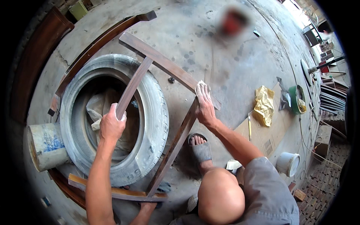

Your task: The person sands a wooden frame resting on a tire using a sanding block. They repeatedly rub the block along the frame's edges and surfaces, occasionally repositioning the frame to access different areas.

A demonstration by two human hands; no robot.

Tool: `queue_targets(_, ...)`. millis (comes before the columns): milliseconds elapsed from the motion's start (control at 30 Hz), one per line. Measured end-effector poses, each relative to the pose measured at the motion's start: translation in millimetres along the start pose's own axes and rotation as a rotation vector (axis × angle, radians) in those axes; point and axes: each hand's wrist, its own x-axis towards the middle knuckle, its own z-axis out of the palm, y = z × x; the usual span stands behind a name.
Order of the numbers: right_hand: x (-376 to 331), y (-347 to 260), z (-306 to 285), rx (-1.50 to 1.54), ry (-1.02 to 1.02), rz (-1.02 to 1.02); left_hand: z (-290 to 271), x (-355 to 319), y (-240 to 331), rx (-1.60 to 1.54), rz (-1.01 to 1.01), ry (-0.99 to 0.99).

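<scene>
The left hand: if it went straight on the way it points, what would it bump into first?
Past the wooden bar that the left hand grips, probably the far side of the tire, though it might pass above that; depth is unclear.

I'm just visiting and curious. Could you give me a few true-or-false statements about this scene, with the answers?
1. The left hand grips a bar of the wooden frame. True.
2. The right hand is on a hammer. False: it is on the wooden frame, near a corner.
3. The crumpled yellow sheet lies on cardboard. True.
4. The tyre stands upright on its tread. False: it lies on its side.
5. The person wears tall boots. False: an open-toed sandal shows on the right foot.
</scene>
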Motion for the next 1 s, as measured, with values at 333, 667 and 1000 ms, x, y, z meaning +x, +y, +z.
queue_targets(333,-2,3,1,0.001,0.013,0.015,-1,1,0,0.016,0.002,0.019)
queue_targets(667,-16,12,-12,0.015,-0.016,0.055,1,1,0,-0.043,-0.008,0.026)
queue_targets(1000,1,-5,-14,0.177,-0.114,0.049,3,-6,-9,-0.003,-0.008,0.022)
